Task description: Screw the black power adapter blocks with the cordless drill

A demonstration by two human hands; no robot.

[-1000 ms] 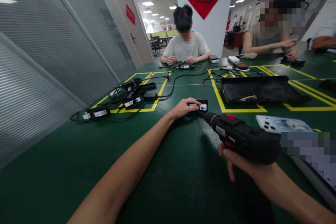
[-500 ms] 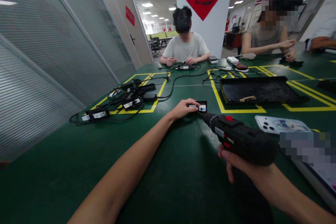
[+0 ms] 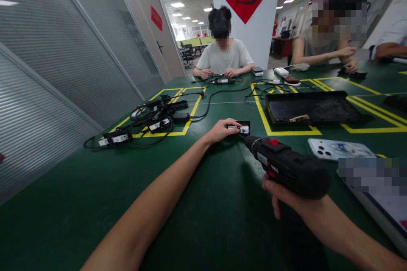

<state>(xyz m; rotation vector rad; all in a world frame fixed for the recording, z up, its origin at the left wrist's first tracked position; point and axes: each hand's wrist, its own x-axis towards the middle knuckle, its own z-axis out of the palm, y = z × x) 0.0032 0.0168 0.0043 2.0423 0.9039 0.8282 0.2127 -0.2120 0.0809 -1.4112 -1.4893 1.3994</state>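
My left hand (image 3: 224,130) reaches out over the green table and grips a small black-and-white device (image 3: 244,129), which has a bit of blue on it. Wrapped round the handle of a black cordless drill (image 3: 288,167) with red details is my right hand (image 3: 286,197). The drill points forward and left, and its thin bit ends at the device's near side, close to my left fingertips. Whether the bit sits in a screw is too small to make out. My left fingers hide part of the device.
Left lies a heap of black devices and cables (image 3: 155,118). A black tray (image 3: 311,108) holding a small piece stands right of centre. A phone (image 3: 340,149) and a larger flat item (image 3: 375,190) lie at the right. Two people (image 3: 224,57) sit across the table, another at the far right.
The drill and my right hand have shifted slightly left. My left hand keeps its place on the device, and the bit still meets it.
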